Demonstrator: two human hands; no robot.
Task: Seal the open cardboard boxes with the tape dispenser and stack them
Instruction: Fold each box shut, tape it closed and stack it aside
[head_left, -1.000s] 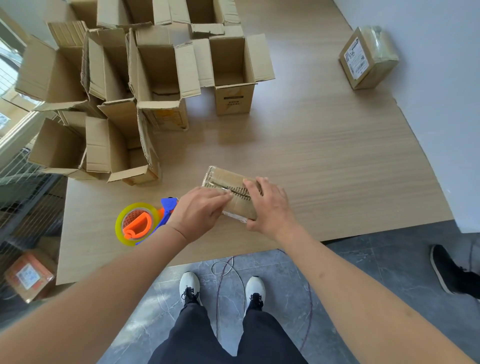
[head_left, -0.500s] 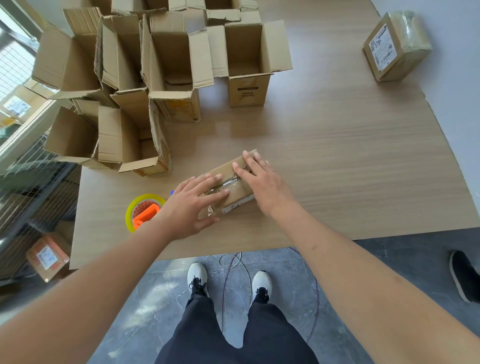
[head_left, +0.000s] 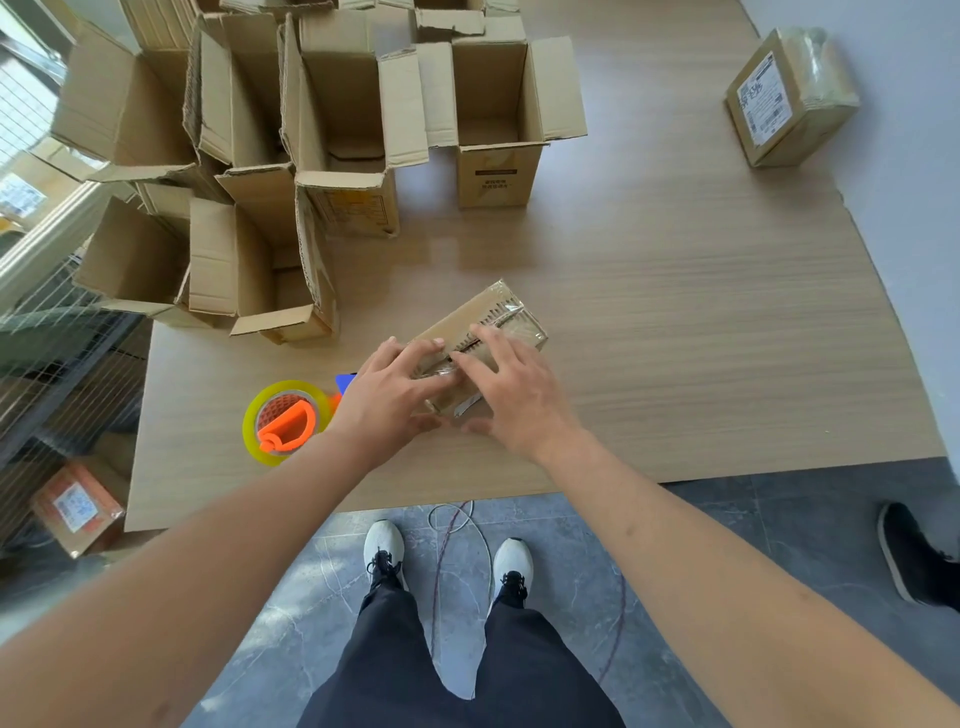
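Both hands have changed their hold on the small brown cardboard box with clear tape across its top (head_left: 480, 332): a second ago they were curled around it near the table's front edge, and now it lies flat on the light wood-grain table (head_left: 701, 322), further in from that edge, with its long axis running diagonally up to the right. I see my left hand (head_left: 387, 400) with fingers spread and laid straight over the near left end of the box, and my right hand (head_left: 511, 392) likewise flat, fingers (head_left: 480, 340) extended along the taped seam; neither hand grips anything, both press down. I read this as smoothing the tape onto the flaps, which suggests this box is sealed or nearly so and is next due for stacking. From the earlier view to this one the yellow tape roll on its orange and blue dispenser (head_left: 285, 421) lies unheld on the table, just left of my left wrist. Behind, the cluster of open cardboard boxes with raised flaps (head_left: 337, 130) waits at the far left of the table, so most of the job remains. One sealed, labelled cardboard parcel wrapped in clear tape (head_left: 789, 98) sits alone at the far right corner, well apart from the box under my hands.
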